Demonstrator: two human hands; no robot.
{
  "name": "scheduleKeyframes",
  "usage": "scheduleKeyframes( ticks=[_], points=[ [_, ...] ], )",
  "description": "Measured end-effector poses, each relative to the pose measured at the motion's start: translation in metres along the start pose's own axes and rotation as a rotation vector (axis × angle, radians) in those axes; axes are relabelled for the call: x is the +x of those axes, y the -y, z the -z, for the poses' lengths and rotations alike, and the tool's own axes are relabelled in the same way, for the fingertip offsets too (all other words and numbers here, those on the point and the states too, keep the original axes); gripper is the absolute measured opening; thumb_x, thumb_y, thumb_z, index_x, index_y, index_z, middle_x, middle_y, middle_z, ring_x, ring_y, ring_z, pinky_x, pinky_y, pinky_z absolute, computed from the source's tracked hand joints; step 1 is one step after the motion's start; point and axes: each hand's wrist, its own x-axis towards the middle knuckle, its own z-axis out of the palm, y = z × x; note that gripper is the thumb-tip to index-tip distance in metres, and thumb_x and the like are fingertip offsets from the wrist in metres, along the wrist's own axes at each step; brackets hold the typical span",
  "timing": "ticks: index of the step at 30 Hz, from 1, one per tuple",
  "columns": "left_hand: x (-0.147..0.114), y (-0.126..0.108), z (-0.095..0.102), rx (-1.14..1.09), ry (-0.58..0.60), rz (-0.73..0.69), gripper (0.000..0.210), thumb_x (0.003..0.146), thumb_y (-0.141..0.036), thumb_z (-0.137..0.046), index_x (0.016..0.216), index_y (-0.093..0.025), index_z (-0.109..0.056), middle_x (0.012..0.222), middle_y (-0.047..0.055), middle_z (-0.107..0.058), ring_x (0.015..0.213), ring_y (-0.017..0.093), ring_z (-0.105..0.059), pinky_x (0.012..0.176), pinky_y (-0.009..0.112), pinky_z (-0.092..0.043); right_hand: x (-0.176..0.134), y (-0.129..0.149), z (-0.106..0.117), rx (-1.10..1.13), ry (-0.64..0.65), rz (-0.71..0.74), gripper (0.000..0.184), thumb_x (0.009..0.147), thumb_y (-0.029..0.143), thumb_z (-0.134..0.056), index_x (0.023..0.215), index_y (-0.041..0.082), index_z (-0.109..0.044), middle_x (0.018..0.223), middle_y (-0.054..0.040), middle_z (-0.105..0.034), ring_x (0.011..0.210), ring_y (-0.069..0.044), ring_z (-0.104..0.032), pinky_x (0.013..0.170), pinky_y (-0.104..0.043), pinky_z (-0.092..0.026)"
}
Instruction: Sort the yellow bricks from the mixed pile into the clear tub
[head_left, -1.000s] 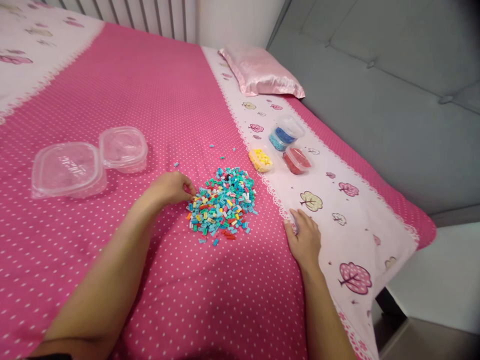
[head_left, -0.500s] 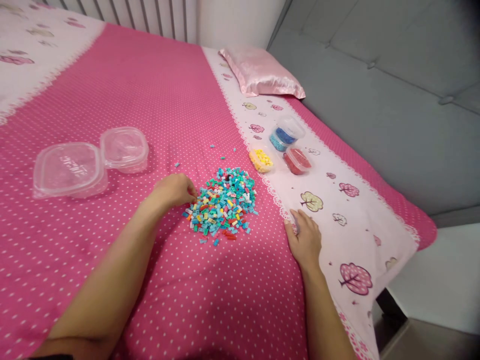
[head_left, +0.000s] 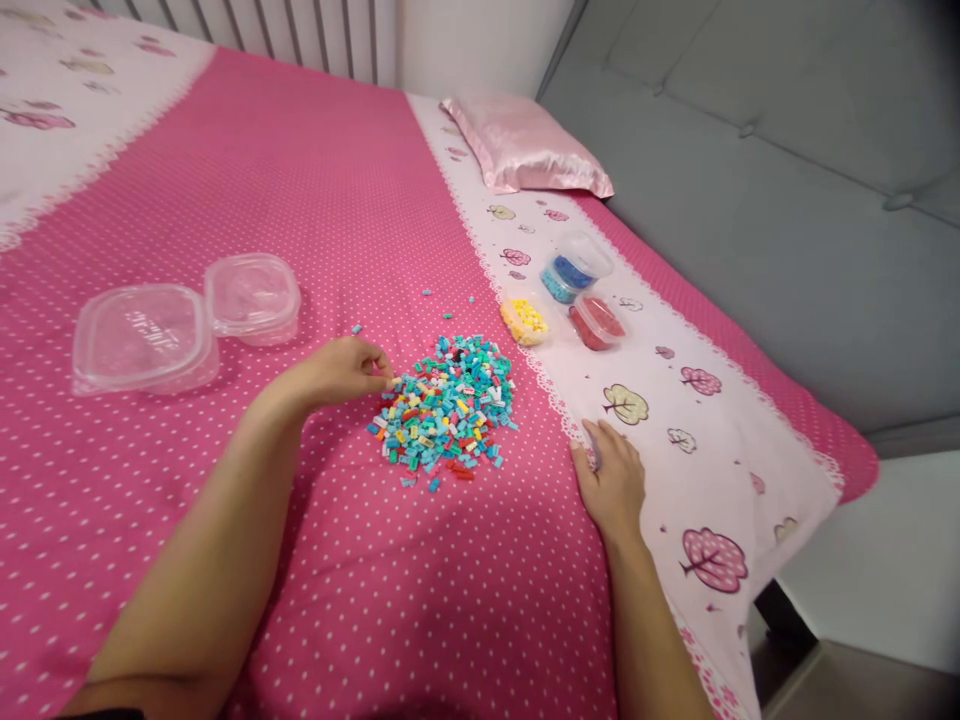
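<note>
My left hand [head_left: 346,372] is at the left edge of a heap of small mixed-colour toy bricks [head_left: 450,405]. Its thumb and fingertips pinch a pale yellow toy brick [head_left: 396,382]. Turquoise, green, red, white and yellow pieces make up the heap. My right hand [head_left: 611,475] rests palm down on the bedspread's pale border, fingers stretched out, with nothing visible in it. Beyond it stands an open tub of yellow bricks [head_left: 525,320]. Beside that is a tub of red bricks [head_left: 596,322].
Stacked clear tubs [head_left: 576,270] hold dark blue and light blue bricks. Two clear lidded boxes, a larger one [head_left: 142,335] and a smaller one [head_left: 253,295], sit at the left. A pink pillow [head_left: 525,145] lies near the grey padded panel [head_left: 750,200]. Loose bricks lie beyond the heap.
My left hand has lifted slightly at the heap's edge, and a pale yellow brick now shows at its fingertips. My right hand stays where it was.
</note>
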Motion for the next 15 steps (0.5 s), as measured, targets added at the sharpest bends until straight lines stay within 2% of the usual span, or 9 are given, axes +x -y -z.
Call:
scheduleKeyframes(
  ticks=[6,10,13,15],
  points=[
    [-0.004,-0.005,-0.004,-0.372,-0.065,-0.067,0.028,0.066,-0.044,-0.064,0.074,-0.017,-0.060,0.064,-0.002,-0.056,0.060,0.011,-0.048,0.055,0.021,-0.036,0.000,0.000,0.000,0.002,0.002,-0.005,0.051,0.090,0.046,-0.040,0.123,0.014,-0.060,0.130,-0.0153,-0.057,0.119,-0.029,-0.050,0.104,-0.047,-0.036],
    [-0.008,-0.015,-0.003,-0.742,-0.023,-0.022,0.018,0.068,-0.029,-0.069,0.075,-0.016,-0.060,0.060,-0.004,-0.052,0.050,0.006,-0.041,0.045,0.017,-0.031,0.000,0.000,0.000,0.001,0.000,-0.010,0.051,0.090,0.047,-0.039,0.124,0.015,-0.060,0.131,-0.0149,-0.057,0.119,-0.029,-0.050,0.104,-0.048,-0.036],
    [-0.007,-0.022,-0.002,-1.075,0.002,0.079,0.004,0.069,-0.011,-0.063,0.071,-0.013,-0.061,0.065,0.000,-0.058,0.054,0.006,-0.051,0.049,0.013,-0.041,0.000,0.001,0.000,0.002,-0.003,-0.011,0.053,0.089,0.048,-0.038,0.124,0.015,-0.060,0.130,-0.0148,-0.057,0.120,-0.029,-0.050,0.104,-0.047,-0.037],
    [-0.005,-0.027,-0.001,-1.286,0.001,0.155,0.011,0.069,-0.003,-0.055,0.067,-0.012,-0.061,0.068,0.003,-0.061,0.062,0.008,-0.058,0.055,0.012,-0.048,-0.001,0.001,0.000,0.002,-0.001,-0.009,0.053,0.089,0.048,-0.038,0.124,0.014,-0.060,0.131,-0.0150,-0.057,0.120,-0.029,-0.050,0.104,-0.047,-0.037]
  ],
)
